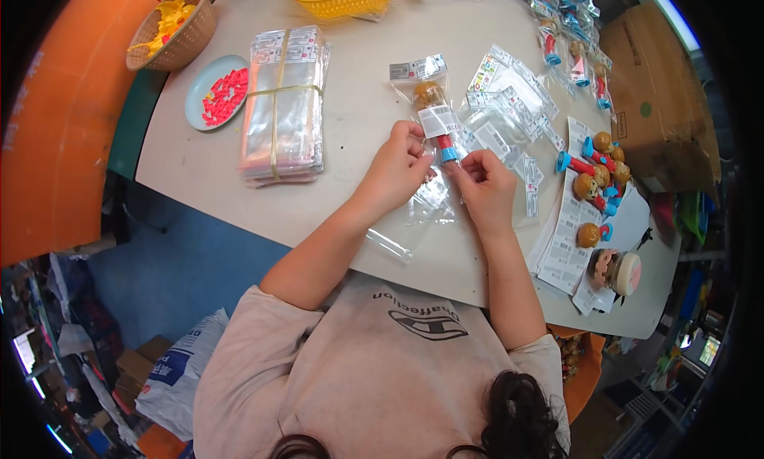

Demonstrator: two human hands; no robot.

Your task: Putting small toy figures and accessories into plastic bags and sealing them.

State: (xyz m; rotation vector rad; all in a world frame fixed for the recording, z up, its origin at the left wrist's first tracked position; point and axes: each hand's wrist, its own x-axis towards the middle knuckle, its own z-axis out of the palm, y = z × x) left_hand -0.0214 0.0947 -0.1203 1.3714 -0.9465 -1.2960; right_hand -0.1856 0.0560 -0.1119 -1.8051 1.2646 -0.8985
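Observation:
Between my two hands lies a clear plastic bag [419,69] with a printed header. Inside is a small toy figure [427,94] with a round brown head, a red body and a blue base. A white label [440,121] crosses its middle. My left hand [395,171] has its fingers curled at the bag's left side, near the lower part. At the lower right, by the blue base, my right hand [487,187] pinches the bag's edge between thumb and fingers. Loose empty clear bags [430,204] lie under and beside my hands.
A banded stack of clear bags [278,109] lies left, beside a plate [193,101] of small pink pieces. Baskets [203,33] stand behind. On the right are loose toy figures [587,187], label sheets [567,248], a round jar [627,273], bagged toys [579,69] and a cardboard box [664,101].

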